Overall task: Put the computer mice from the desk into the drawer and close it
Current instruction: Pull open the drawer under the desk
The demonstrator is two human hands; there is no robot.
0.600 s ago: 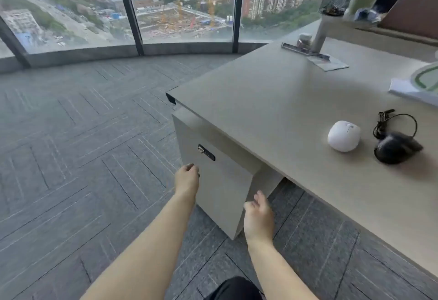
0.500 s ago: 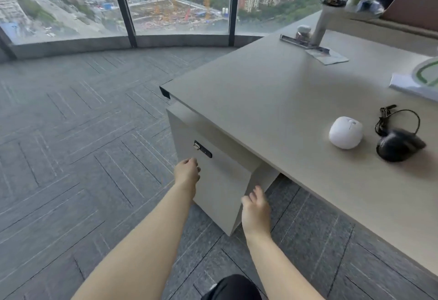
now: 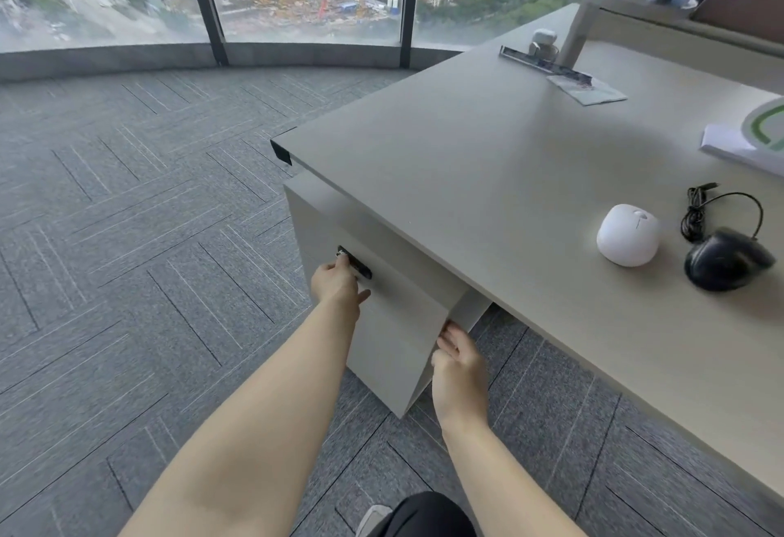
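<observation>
Head view looks down on two bare forearms reaching toward a pale grey drawer cabinet (image 3: 394, 337) that stands under the corner of a wide beige desk top (image 3: 488, 163). Nearest to the camera, in front of the cabinet, a dark knee and a light shoe tip show at the bottom edge. The right hand (image 3: 460, 360) is at the cabinet's near right edge, fingers loosely curled and touching that edge, holding nothing. The left hand (image 3: 337, 284) is on the cabinet's front face, its fingertips at the small black recessed handle with a metal lock (image 3: 354, 268); whether the fingers grip the handle I cannot tell. The drawer looks shut. Beyond the cabinet, on the desk top to its right, lies a round white computer mouse (image 3: 628, 234), and just beside it, further right, a black wired computer mouse (image 3: 727, 258) with its cable coiled behind. Both are well apart from the hands. Far behind the cabinet, grey carpet runs to tall windows.
</observation>
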